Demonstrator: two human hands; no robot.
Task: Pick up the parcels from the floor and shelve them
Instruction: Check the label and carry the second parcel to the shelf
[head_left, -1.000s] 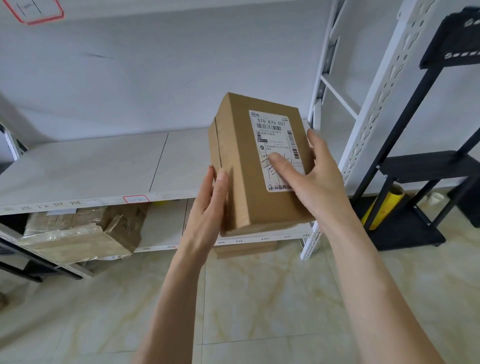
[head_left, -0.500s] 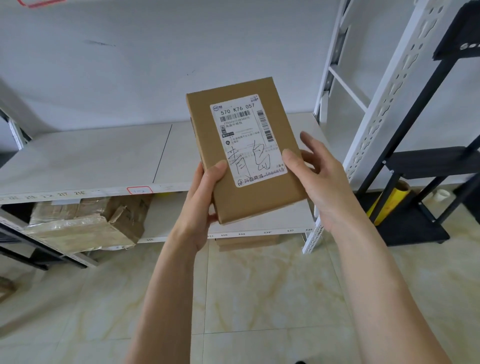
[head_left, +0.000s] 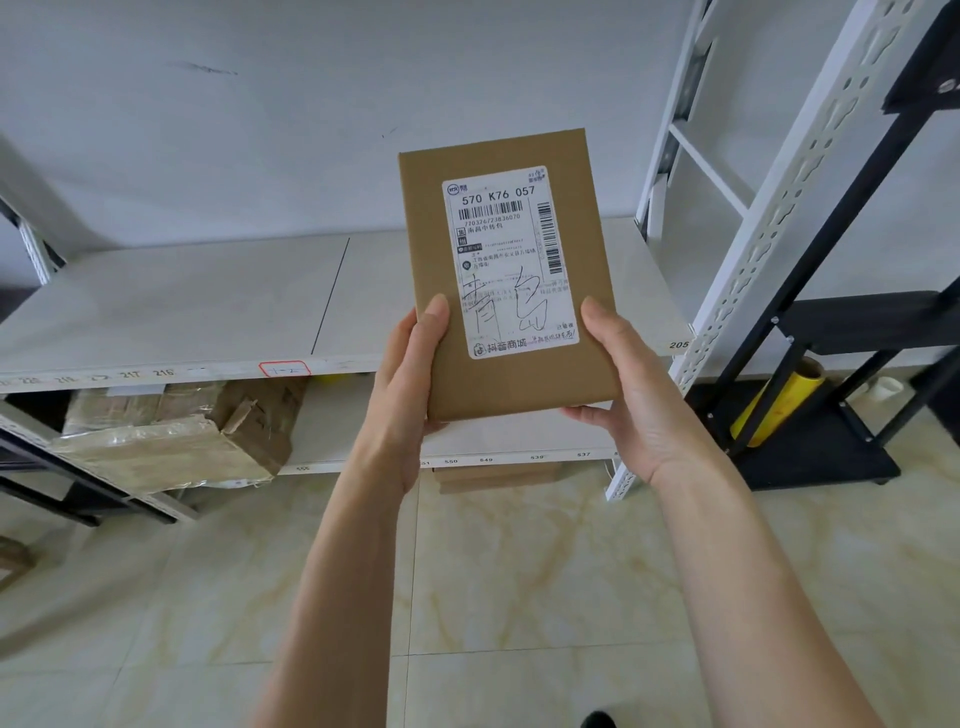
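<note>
A flat brown cardboard parcel (head_left: 441, 291) with a white shipping label faces me, held upright in front of the white shelf (head_left: 197, 306). My left hand (head_left: 405, 374) grips its lower left edge, thumb on the front. My right hand (head_left: 628, 395) holds the lower right corner, thumb on the front and fingers underneath. The parcel is in the air, above the shelf's front edge.
A crumpled taped box (head_left: 171, 436) lies on the lower shelf at left. Another flat box (head_left: 498, 475) sits on the floor under the shelf. A white perforated upright (head_left: 769, 249) and a black rack (head_left: 831, 415) with a yellow roll (head_left: 774, 405) stand at right.
The parcel has turned from edge-on to label facing me and straightened upright. Both hands slid down to its lower corners.
</note>
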